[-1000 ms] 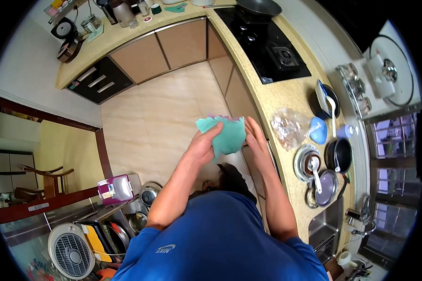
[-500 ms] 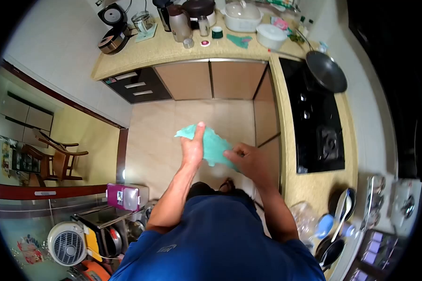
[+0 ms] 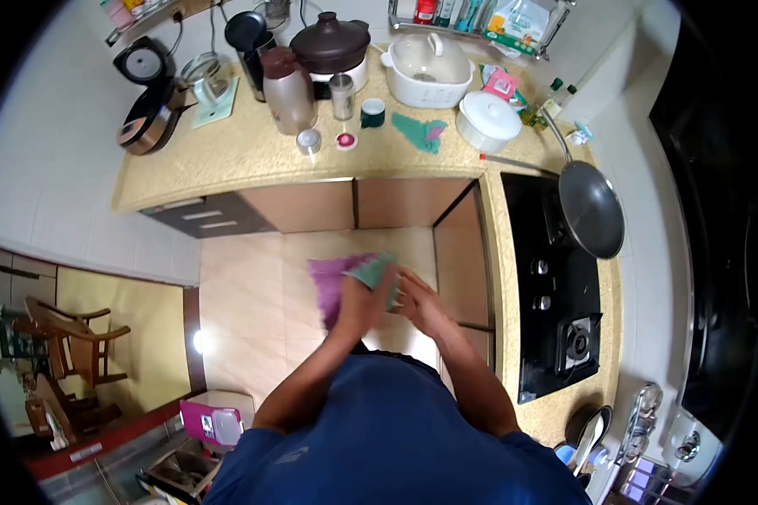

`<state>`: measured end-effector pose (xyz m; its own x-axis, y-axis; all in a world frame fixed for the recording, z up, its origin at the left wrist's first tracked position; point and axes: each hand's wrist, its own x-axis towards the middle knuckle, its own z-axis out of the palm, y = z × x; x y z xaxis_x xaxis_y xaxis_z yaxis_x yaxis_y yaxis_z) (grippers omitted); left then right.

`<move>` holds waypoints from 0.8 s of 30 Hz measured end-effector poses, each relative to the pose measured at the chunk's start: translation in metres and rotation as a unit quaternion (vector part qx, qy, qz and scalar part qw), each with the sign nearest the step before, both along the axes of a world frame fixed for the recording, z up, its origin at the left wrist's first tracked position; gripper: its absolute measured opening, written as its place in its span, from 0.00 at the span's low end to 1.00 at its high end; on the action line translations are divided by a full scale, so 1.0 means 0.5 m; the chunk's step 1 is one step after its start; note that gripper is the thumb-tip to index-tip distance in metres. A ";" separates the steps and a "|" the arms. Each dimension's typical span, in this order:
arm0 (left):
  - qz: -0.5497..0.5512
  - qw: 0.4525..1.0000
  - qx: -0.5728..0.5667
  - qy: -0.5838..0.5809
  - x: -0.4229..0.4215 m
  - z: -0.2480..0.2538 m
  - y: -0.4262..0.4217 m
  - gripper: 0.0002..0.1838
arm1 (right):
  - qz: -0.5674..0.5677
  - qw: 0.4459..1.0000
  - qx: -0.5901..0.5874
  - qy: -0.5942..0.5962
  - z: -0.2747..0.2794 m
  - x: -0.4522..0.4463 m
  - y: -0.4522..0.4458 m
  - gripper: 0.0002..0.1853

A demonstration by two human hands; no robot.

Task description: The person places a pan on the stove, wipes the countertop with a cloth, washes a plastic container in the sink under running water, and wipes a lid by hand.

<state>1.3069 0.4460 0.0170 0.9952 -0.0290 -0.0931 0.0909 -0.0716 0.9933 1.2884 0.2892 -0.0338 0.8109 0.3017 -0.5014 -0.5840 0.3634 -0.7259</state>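
Observation:
A cleaning cloth [image 3: 329, 284], purple on one face and green on the other, hangs in front of my body above the floor, folded partly over itself. My left hand [image 3: 363, 308] is closed on its middle, slightly blurred by motion. At the cloth's right edge, my right hand [image 3: 422, 306] has its fingers bent around the green part, close beside the left hand. Some of the fingertips are hidden behind the fabric.
Across the counter [image 3: 227, 172] stand a rice cooker [image 3: 147, 126], a thermos jug [image 3: 289, 93], a white lidded pot [image 3: 488, 122] and another green cloth [image 3: 417, 133]. A frying pan [image 3: 591, 210] rests on the black gas stove [image 3: 556, 337] to the right.
The cloth has turned from all green to showing its purple face on the left. My hands have come closer together, and the view has tilted up towards the back counter.

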 end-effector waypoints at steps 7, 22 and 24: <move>-0.420 0.899 -0.021 -0.119 0.229 0.024 -0.082 0.19 | -0.154 0.937 0.277 -0.148 -0.347 0.147 -0.065 0.16; -0.312 0.877 0.294 -0.216 0.818 -0.264 -0.312 0.32 | 0.088 0.875 -0.430 -0.203 -0.011 0.472 -0.339 0.15; -0.352 0.828 0.387 -0.201 0.867 -0.333 -0.296 0.37 | 0.090 0.799 -0.555 -0.212 0.015 0.462 -0.343 0.15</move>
<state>1.7405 0.2980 -0.1498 0.7115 -0.7024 -0.0204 -0.5717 -0.5954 0.5645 1.5195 0.1175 -0.0264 0.9724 -0.0072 -0.2333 -0.1705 -0.7047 -0.6887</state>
